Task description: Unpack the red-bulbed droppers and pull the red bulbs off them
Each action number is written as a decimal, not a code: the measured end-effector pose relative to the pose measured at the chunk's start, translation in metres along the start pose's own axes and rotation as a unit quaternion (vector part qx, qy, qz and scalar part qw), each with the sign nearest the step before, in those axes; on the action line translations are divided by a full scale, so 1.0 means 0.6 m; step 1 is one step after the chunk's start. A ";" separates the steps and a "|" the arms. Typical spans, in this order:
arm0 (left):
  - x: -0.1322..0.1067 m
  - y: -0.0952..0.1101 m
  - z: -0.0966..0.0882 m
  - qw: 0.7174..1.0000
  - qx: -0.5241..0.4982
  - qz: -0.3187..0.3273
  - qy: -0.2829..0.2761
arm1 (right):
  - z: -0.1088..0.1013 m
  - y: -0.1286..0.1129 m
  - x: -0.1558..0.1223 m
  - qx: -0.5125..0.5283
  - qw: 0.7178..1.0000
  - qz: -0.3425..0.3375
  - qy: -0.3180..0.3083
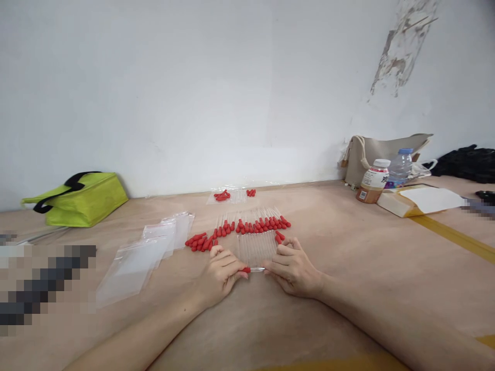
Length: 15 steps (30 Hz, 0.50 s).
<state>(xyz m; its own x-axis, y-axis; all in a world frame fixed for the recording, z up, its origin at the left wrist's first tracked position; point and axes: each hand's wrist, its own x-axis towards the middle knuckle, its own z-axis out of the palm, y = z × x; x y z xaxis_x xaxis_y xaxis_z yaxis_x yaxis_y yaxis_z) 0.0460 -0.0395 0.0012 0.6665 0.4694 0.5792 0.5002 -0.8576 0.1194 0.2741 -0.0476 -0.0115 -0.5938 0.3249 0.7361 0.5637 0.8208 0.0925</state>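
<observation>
Between my hands lies a clear glass dropper tube, held level just above the table. My left hand pinches a red rubber bulb at the tube's left end. The fingers of my right hand are closed on the tube's other end. Just beyond is a row of bare clear tubes lying side by side. Loose red bulbs form a pile past my left hand, and a couple more touch the area by my right fingers. Farther back, several droppers with red bulbs lie in a row.
Clear zip bags overlap on the left, near a lime-green bag. By the wall lies a clear bag with tubes and red bulbs. On the right stand a brown drink bottle, a water bottle and a beige bag.
</observation>
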 end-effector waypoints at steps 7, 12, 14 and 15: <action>-0.002 0.004 -0.003 1.000 -0.004 0.026 -0.003 | -0.008 -0.007 -0.003 0.012 1.000 0.004 0.001; -0.020 -0.015 -0.015 0.999 -0.004 -0.008 0.032 | -0.025 0.013 -0.019 0.015 0.999 0.049 0.004; -0.023 -0.022 -0.023 0.997 -0.013 -0.050 0.065 | -0.029 0.021 -0.022 0.022 0.995 0.094 0.012; -0.023 -0.026 -0.027 0.995 -0.017 -0.070 0.076 | -0.029 0.022 -0.021 0.030 0.993 0.113 0.019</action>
<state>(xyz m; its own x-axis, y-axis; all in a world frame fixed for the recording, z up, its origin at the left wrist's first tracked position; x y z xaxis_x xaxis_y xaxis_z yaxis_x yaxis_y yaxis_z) 0.0200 -0.0359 0.0046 0.4996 0.5500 0.6693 0.5610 -0.7941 0.2337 0.2989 -0.0489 -0.0079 -0.4332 0.4873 0.7582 0.6449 0.7553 -0.1170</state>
